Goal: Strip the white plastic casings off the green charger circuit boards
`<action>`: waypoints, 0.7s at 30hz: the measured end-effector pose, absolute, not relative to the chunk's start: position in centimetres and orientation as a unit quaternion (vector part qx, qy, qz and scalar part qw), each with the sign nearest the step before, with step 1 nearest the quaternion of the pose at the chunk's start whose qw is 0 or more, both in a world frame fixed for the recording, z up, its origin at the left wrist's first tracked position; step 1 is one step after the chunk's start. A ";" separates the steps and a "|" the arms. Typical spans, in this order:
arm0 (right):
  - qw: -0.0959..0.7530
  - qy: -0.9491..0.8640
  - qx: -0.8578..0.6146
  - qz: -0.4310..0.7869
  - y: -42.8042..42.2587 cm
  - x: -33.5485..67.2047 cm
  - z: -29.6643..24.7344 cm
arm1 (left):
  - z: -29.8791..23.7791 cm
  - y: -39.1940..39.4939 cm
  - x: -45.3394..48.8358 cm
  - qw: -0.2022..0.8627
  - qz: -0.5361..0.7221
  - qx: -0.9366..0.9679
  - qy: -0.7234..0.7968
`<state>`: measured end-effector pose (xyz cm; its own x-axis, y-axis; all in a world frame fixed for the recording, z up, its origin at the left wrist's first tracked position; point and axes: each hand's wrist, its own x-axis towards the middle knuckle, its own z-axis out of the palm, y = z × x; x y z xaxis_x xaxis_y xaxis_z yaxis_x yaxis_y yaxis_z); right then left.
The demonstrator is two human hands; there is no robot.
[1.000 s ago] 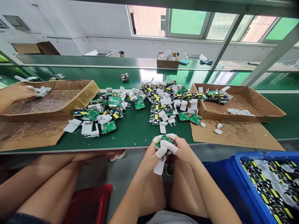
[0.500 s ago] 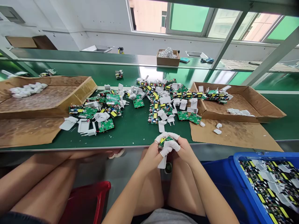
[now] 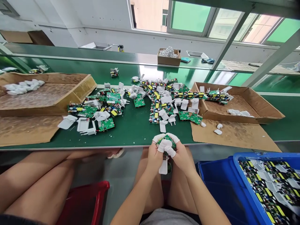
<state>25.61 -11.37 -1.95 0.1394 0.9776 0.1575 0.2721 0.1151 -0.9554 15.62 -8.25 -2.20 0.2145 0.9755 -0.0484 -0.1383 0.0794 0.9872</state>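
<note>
Between my two hands, just off the table's front edge, is a green circuit board [image 3: 170,140] with a white plastic piece [image 3: 163,167] hanging below it. My left hand [image 3: 156,151] grips the board's left side, and my right hand [image 3: 178,150] grips its right side. White covers wrap the fingertips of both hands, and the thumbs press together over the board's near face. Part of the board is hidden under the fingers. Closest on the table is a white plastic cover [image 3: 162,126], beside a heap of circuit boards with white plug parts [image 3: 154,109].
Another pile of boards [image 3: 106,124] lies left on the green table [image 3: 133,131]. Cardboard trays stand left [image 3: 77,97] and right [image 3: 262,107]. A blue bin [image 3: 217,178] full of boards is at my right. A neighbouring person's legs [image 3: 42,178] and a red stool [image 3: 100,190] are at left.
The board has turned in my hands, so more of its green face shows. Both thumbs now meet over it. The hanging white piece sits slightly lower. The view has shifted slightly.
</note>
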 end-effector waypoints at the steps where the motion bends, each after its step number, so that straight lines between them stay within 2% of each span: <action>1: 0.509 -0.554 -0.557 0.352 -11.3 25.5 -2.1 | -2.1 -8.3 15.6 0.604 0.465 0.488 0.426; 10: 0.529 -0.552 -0.524 0.374 -11.4 26.1 -2.4 | -1.8 -8.2 14.7 0.656 0.392 0.515 0.388; 17: 0.536 -0.536 -0.541 0.364 -11.1 26.2 -2.4 | -2.1 -7.8 14.5 0.636 0.332 0.601 0.353; 19: 0.529 -0.549 -0.554 0.335 -11.3 26.6 -2.4 | -2.0 -7.7 14.2 0.637 0.303 0.623 0.339; 21: 0.511 -0.582 -0.584 0.241 -11.5 27.1 -2.1 | -1.7 -7.7 13.9 0.613 0.329 0.616 0.369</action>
<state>27.08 -11.52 -2.14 0.2051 0.9272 0.3134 0.4343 0.2008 -0.8781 13.86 -7.74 -1.66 0.5108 0.8584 -0.0476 0.0517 0.0245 0.9984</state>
